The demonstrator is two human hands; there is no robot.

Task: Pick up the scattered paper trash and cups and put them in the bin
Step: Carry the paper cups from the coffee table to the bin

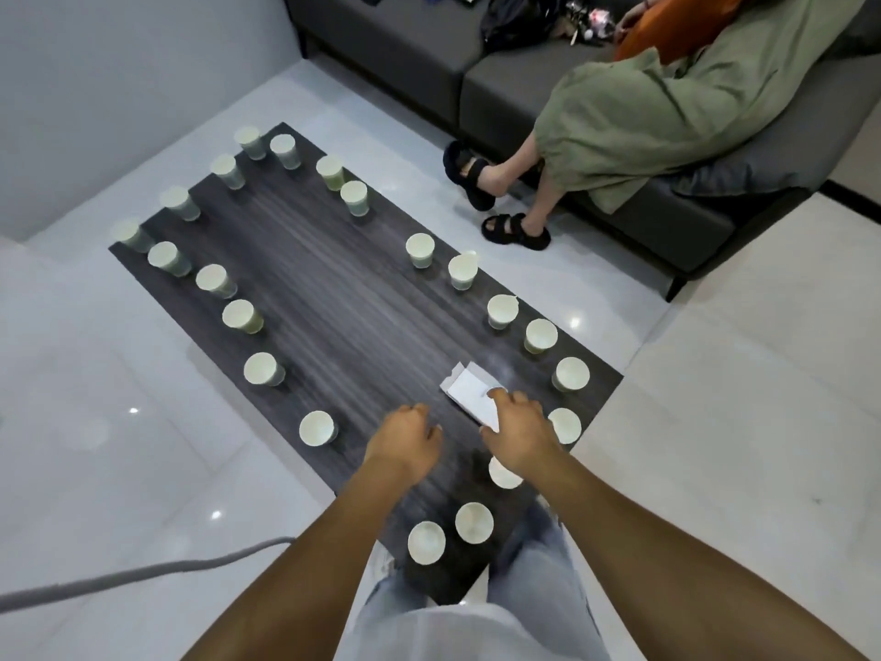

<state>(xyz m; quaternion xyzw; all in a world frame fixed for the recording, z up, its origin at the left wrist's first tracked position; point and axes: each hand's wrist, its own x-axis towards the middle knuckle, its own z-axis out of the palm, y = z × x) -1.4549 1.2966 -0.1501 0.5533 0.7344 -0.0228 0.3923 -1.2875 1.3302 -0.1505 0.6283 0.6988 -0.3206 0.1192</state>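
Observation:
Several pale green paper cups (318, 427) stand upright around the edge of a low dark wood-grain table (329, 298). A white sheet of paper (469, 392) lies flat on the near right part of the table. My right hand (517, 429) rests on the paper's near edge, fingers bent over it and touching it. My left hand (410, 438) hovers just left of the paper, fingers loosely curled, holding nothing. A cup (503, 473) is partly hidden under my right wrist. No bin is in view.
A person in a green dress and black sandals (515, 229) sits on a dark grey sofa (481, 83) beyond the table's right side. A grey cable (143, 572) runs across the glossy white floor at lower left. My legs stand against the table's near end.

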